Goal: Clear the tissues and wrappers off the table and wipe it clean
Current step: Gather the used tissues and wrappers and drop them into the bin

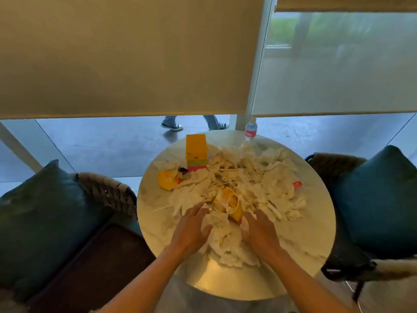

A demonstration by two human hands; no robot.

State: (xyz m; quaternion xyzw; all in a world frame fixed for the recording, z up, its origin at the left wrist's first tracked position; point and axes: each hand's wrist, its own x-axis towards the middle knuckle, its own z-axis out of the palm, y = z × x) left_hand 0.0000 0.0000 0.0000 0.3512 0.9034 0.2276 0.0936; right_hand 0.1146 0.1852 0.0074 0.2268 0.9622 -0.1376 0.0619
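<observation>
Both our hands press flat into the crumpled tissues (228,240) near the round marble table's (153,222) front edge, left hand (191,229) and right hand (259,231) with fingers spread, flanking a yellow wrapper (234,206); a yellow carton (195,150) stands behind

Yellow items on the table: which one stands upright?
The yellow carton at the far left, beside the tissues; the other yellow wrappers lie flat or crumpled.
</observation>
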